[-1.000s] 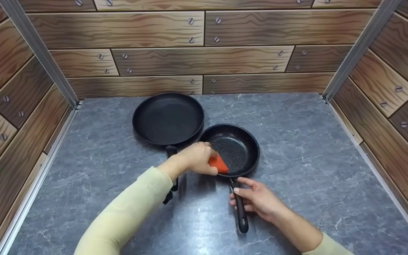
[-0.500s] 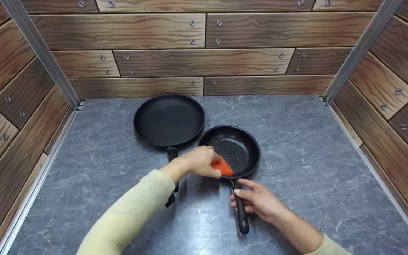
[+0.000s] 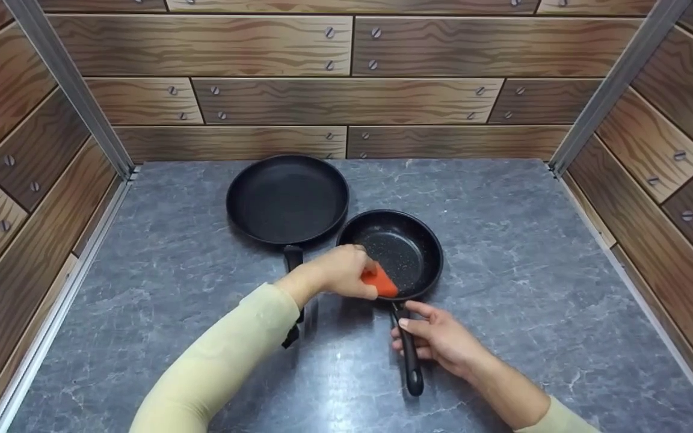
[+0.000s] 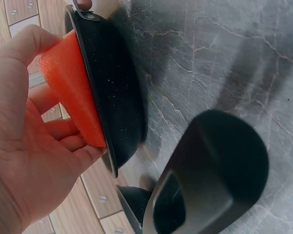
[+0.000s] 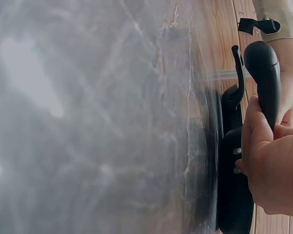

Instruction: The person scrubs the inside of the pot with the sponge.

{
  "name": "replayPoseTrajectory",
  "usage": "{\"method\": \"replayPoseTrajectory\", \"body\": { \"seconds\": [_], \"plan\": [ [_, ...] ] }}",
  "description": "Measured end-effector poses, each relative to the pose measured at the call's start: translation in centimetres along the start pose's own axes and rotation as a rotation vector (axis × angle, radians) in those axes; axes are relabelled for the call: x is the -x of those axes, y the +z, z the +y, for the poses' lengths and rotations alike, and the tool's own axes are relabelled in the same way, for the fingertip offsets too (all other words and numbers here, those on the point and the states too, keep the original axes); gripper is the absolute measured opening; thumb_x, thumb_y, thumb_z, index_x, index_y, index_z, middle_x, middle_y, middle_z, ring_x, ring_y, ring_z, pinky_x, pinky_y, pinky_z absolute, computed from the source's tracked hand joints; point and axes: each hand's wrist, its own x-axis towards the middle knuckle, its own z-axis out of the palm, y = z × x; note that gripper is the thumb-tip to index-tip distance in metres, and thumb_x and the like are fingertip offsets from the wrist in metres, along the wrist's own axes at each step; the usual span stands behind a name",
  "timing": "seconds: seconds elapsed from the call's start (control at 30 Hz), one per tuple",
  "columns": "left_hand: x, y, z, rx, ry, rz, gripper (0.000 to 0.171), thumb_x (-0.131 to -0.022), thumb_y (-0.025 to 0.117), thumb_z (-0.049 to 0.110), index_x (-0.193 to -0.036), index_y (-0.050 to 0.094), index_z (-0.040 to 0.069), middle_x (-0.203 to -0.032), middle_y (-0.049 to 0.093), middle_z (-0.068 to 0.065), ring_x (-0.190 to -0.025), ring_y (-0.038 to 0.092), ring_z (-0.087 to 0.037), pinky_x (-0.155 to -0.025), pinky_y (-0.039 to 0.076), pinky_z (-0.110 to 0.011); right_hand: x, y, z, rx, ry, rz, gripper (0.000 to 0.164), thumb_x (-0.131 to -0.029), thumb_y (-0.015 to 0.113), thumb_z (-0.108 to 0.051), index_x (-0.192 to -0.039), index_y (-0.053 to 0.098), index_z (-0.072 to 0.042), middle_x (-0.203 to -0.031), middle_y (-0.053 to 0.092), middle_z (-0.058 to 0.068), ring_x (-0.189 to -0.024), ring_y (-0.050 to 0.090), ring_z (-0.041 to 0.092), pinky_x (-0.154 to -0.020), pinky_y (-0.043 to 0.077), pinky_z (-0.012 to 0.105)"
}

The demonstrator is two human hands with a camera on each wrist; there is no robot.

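My left hand (image 3: 346,272) holds an orange-red sponge (image 3: 381,281) against the inner wall of the small black frying pan (image 3: 403,252), near the rim on the handle side. In the left wrist view, the thumb and fingers grip the sponge (image 4: 71,87) from both sides, and it bears on the pan's rim. My right hand (image 3: 446,343) grips the small pan's black handle (image 3: 411,367) close to the pan, thumb on top and fingers beneath. Speckles cover the pan's inside. The right wrist view shows the rounded handle end (image 5: 261,58) sticking out of the hand.
A larger black frying pan (image 3: 286,201) lies behind and to the left, very close to the small one. Its handle (image 3: 293,257) points toward me, partly hidden by the left forearm. Wood-patterned walls (image 3: 274,99) enclose the grey marbled table (image 3: 521,240) at the back and sides.
My left hand and the sponge have slid slightly right along the small pan's near inner side, mostly in the first half second. The right hand keeps its grip, and both pans stay put.
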Motion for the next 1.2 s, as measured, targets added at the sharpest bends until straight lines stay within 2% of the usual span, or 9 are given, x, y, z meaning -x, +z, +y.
{"method": "replayPoseTrajectory", "body": {
  "seconds": [0.33,0.8,0.9,1.07,1.2],
  "plan": [
    [-0.1,0.1,0.0,0.027,0.002,0.003,0.031,-0.087,0.074,0.039,-0.101,0.080,0.012,-0.084,0.061,0.002,-0.079,0.053,-0.019,-0.073,0.046,-0.033,-0.2,-0.1,0.0,0.010,0.006,-0.005,0.081,-0.107,0.060,-0.010,-0.164,0.006,0.011,-0.106,0.075,0.016,-0.087,0.077,0.020,-0.084,0.063,0.038],
    [-0.4,0.6,0.2,0.097,0.008,0.004,0.039,-0.090,0.072,0.038,-0.114,0.081,0.009,-0.095,0.071,-0.003,-0.087,0.056,-0.018,-0.080,0.047,-0.032,-0.1,-0.1,-0.1,0.023,0.001,-0.010,0.081,-0.107,0.059,-0.011,-0.164,0.007,0.011,-0.107,0.074,0.018,-0.087,0.077,0.020,-0.084,0.063,0.039],
    [-0.5,0.7,0.3,0.119,0.004,-0.001,0.041,-0.090,0.071,0.037,-0.117,0.080,0.008,-0.099,0.074,-0.003,-0.092,0.058,-0.019,-0.084,0.049,-0.032,-0.2,-0.2,-0.1,0.026,0.001,-0.014,0.080,-0.107,0.059,-0.011,-0.165,0.007,0.011,-0.107,0.074,0.018,-0.087,0.076,0.020,-0.084,0.063,0.038],
    [-0.6,1.0,0.5,0.152,0.001,-0.024,0.046,-0.093,0.070,0.038,-0.129,0.078,0.010,-0.118,0.077,-0.004,-0.109,0.065,-0.021,-0.098,0.050,-0.033,-0.2,-0.2,0.0,0.029,0.008,-0.016,0.081,-0.108,0.059,-0.012,-0.165,0.006,0.011,-0.107,0.074,0.017,-0.087,0.076,0.020,-0.083,0.063,0.038],
    [-0.8,1.2,0.6,0.193,-0.005,-0.027,0.047,-0.095,0.070,0.038,-0.134,0.076,0.012,-0.124,0.076,-0.003,-0.113,0.065,-0.021,-0.100,0.050,-0.032,-0.2,-0.1,0.1,0.028,0.009,-0.017,0.081,-0.108,0.059,-0.012,-0.165,0.007,0.011,-0.107,0.074,0.017,-0.087,0.076,0.020,-0.083,0.063,0.038]
  ]
}}
